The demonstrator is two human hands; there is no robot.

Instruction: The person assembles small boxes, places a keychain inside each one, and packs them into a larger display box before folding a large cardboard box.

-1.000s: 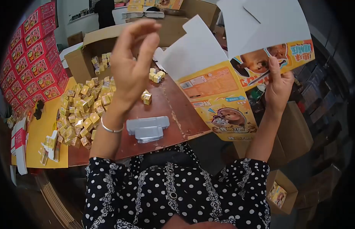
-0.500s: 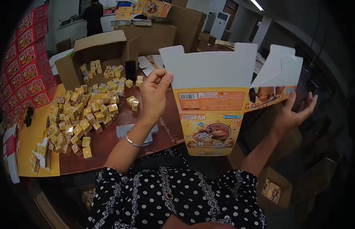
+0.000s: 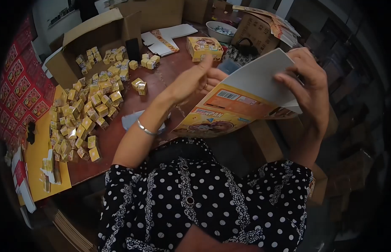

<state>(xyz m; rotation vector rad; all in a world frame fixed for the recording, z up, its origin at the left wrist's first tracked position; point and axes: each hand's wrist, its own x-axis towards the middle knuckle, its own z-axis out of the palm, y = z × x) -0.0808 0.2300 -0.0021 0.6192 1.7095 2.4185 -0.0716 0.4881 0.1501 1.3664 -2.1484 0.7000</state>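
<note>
A flat printed carton blank [image 3: 222, 110], orange and yellow with a barcode and a bare grey-white inside, is held tilted in front of my chest. My right hand [image 3: 306, 80] pinches its upper right edge between thumb and fingers. My left hand [image 3: 195, 82] is beside the blank's left edge, thumb raised and fingers stretched toward it; some fingertips are hidden or close against the edge. Past that hand, a made-up yellow printed box [image 3: 204, 49] stands on the table.
Many small yellow boxes [image 3: 88, 113] are heaped on the dark red table [image 3: 161, 90], spilling from an open cardboard box [image 3: 71, 54]. A dark phone [image 3: 132, 49] leans there. White bowl [image 3: 220, 30] at back; flat carton sheets [image 3: 271, 21] lie on a brown box. Red printed packs [image 3: 23, 80] stack left.
The blank has turned from upright to tilted and folded over. My right hand now grips its upper edge; my left hand has released its corner. The view has shifted, showing the made-up box.
</note>
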